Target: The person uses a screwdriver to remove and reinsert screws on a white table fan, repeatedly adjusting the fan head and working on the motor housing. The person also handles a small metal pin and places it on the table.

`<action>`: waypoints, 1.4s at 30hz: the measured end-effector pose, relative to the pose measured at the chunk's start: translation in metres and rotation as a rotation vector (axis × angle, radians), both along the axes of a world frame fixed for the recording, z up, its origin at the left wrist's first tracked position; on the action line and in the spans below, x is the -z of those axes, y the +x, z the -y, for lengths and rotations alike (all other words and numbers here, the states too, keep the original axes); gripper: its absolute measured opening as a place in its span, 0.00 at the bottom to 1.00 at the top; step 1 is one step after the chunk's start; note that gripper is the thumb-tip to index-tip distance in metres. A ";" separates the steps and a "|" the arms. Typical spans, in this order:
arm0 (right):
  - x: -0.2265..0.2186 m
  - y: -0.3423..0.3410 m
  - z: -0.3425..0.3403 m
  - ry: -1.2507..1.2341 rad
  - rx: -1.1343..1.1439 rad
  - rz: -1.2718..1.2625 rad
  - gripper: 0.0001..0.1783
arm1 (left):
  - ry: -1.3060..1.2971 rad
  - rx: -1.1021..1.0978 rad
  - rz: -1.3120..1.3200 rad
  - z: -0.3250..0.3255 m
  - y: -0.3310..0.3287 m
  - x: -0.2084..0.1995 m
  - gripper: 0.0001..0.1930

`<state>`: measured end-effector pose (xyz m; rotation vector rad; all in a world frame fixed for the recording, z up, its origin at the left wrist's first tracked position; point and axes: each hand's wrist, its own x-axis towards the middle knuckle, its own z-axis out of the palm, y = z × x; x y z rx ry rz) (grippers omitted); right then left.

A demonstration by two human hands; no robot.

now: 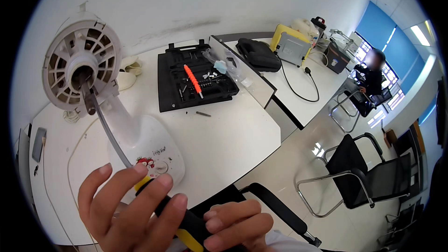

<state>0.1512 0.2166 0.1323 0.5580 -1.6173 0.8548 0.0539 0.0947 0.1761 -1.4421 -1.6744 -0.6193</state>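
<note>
Slip risk: both hands, left (pixel 123 205) & right (pixel 235 226), clamp screwdriver (pixel 140 172) handle (yellow/black), tip in fan motor hub (pixel 80 72) w/ long shaft angled, so it may cam out, tipping fan base (pixel 147 151).

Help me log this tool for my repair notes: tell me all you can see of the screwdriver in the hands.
The screwdriver has a long grey metal shaft and a black-and-yellow handle. It slants up and left, its tip reaching the hub of the white fan motor housing. The left hand wraps the handle near the shaft; the right hand grips its rear end. The handle's end is hidden.
</note>
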 end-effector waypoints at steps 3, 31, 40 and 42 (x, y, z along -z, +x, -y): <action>0.013 -0.002 0.014 -0.229 0.116 0.001 0.19 | -0.004 0.038 0.081 -0.014 0.000 0.002 0.12; 0.016 -0.027 -0.002 -0.013 -0.025 -0.277 0.24 | -0.064 0.106 -0.034 -0.002 -0.005 -0.001 0.11; 0.016 -0.022 -0.007 0.067 -0.214 -0.198 0.14 | -0.173 0.174 -0.053 -0.005 -0.013 -0.022 0.08; 0.017 -0.020 -0.004 0.011 -0.174 -0.152 0.15 | -0.184 0.174 -0.058 -0.005 -0.014 -0.023 0.08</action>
